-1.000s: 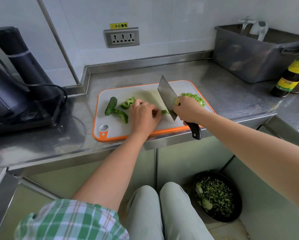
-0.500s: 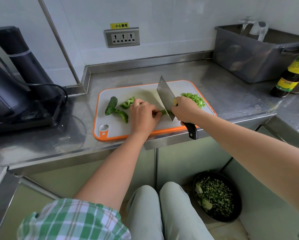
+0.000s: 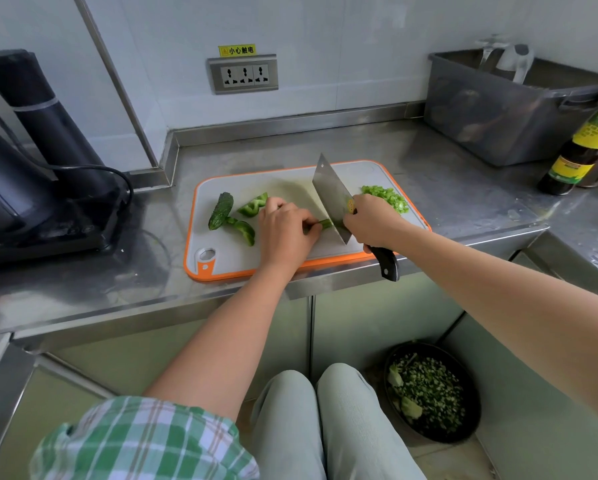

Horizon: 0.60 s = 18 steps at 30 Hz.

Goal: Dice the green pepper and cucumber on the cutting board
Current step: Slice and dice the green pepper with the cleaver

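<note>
- Head view: our left hand (image 3: pixel 287 233) pinches a green pepper strip (image 3: pixel 327 223); our right hand (image 3: pixel 373 223) grips the knife (image 3: pixel 330 195).
- The blade has moved closer to our left fingertips (image 3: pixel 313 227): dicing goes on.
- Left of them, cucumber (image 3: pixel 220 211) waits uncut.

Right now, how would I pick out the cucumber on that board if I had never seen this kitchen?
Find the orange-rimmed cutting board on the steel counter. At its left end, past the left hand, lies the cucumber. It is the dark, bumpy stub, leftmost of all, unlike the smooth, brighter pepper pieces beside it.
</note>
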Each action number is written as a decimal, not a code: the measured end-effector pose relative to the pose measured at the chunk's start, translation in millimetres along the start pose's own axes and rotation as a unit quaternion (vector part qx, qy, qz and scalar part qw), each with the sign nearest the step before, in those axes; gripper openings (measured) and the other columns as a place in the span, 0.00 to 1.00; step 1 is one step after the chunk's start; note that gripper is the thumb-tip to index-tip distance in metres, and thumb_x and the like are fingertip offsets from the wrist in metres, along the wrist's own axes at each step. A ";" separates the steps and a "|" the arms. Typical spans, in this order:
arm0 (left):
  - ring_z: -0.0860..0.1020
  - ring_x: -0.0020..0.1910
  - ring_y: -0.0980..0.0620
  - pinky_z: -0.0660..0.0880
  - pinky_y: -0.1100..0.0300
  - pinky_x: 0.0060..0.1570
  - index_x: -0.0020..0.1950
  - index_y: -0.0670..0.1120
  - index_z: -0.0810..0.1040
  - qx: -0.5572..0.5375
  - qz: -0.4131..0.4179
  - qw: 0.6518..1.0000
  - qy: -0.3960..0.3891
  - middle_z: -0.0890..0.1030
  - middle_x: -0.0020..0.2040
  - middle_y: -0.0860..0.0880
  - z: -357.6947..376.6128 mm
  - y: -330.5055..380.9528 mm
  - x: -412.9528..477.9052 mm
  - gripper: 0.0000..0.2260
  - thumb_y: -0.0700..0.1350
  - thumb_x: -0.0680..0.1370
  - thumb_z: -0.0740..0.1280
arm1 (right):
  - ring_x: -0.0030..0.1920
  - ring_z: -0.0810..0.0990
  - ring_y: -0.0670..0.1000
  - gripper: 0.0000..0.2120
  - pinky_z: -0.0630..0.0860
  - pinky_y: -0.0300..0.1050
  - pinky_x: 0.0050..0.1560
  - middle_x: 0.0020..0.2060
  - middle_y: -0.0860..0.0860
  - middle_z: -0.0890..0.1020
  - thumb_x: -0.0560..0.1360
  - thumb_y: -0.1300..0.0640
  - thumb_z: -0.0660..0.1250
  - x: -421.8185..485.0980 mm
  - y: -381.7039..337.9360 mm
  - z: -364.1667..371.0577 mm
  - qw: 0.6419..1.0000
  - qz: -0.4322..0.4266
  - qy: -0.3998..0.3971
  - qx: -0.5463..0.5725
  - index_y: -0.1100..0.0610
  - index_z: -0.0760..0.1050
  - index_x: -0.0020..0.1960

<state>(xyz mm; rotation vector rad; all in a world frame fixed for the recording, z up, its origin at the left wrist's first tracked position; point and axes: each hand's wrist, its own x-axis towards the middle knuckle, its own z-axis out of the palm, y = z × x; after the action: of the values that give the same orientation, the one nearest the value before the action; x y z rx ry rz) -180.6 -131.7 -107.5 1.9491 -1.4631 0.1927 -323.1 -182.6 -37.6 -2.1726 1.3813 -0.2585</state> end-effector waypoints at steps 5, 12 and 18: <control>0.70 0.48 0.45 0.69 0.49 0.48 0.41 0.51 0.85 0.004 0.003 1.000 -0.003 0.82 0.36 0.51 -0.8 -0.7 0.2 0.03 0.49 0.71 0.73 | 0.24 0.74 0.56 0.08 0.70 0.41 0.24 0.32 0.57 0.73 0.77 0.64 0.55 -3.4 -2.4 -4.8 1.000 -0.008 -0.011 -0.007 0.58 0.62 0.38; 0.70 0.48 0.44 0.69 0.50 0.47 0.40 0.51 0.86 -0.003 0.002 1.000 -0.006 0.81 0.35 0.51 -1.5 -0.4 0.2 0.04 0.50 0.70 0.73 | 0.25 0.74 0.56 0.06 0.69 0.41 0.25 0.32 0.57 0.74 0.74 0.66 0.55 0.3 -8.9 1.4 0.999 0.003 -0.024 -0.033 0.60 0.63 0.39; 0.70 0.49 0.45 0.69 0.49 0.49 0.41 0.50 0.85 -0.002 -0.001 1.000 -0.012 0.82 0.37 0.51 -0.9 -1.8 0.2 0.05 0.50 0.71 0.72 | 0.23 0.74 0.55 0.04 0.69 0.40 0.24 0.33 0.57 0.74 0.74 0.66 0.54 0.0 -4.5 -3.7 1.000 0.019 -0.003 0.023 0.60 0.64 0.42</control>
<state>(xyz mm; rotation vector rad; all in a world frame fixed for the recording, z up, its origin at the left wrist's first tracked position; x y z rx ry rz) -178.7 -131.0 -107.5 1.9559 -1.4748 0.1654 -321.3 -182.4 -32.2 -2.1063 1.3984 -0.2657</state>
